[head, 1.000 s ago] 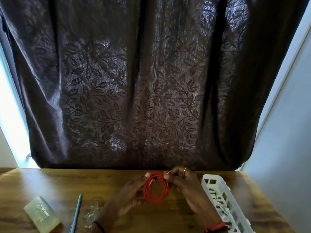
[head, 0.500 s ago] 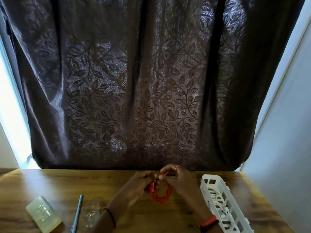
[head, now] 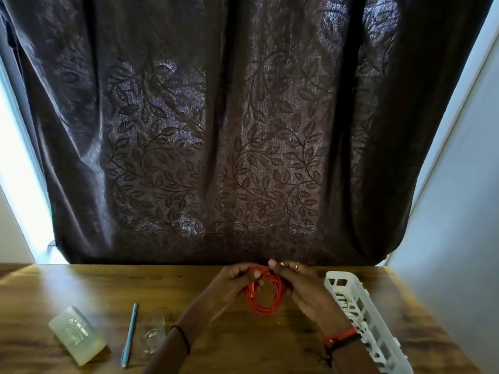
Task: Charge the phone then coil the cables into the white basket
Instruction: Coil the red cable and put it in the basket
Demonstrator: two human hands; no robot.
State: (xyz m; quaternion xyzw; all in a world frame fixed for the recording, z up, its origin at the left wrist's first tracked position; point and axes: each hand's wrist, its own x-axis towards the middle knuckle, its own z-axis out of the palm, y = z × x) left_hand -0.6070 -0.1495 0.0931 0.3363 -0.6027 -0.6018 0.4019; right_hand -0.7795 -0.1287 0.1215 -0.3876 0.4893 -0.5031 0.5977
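On the table [head: 81,287], pen [head: 130,333] and glass [head: 152,336] near left, white basket [head: 339,275] near right. Beyond, coiled red cable [head: 266,295] just left of the basket, gripped in left hand [head: 232,284], pinched at top by right hand [head: 305,290]. Curtain [head: 243,144] behind.

The red cable [head: 263,310], coiled in a ring, is held upright beside the slotted white basket [head: 337,290].
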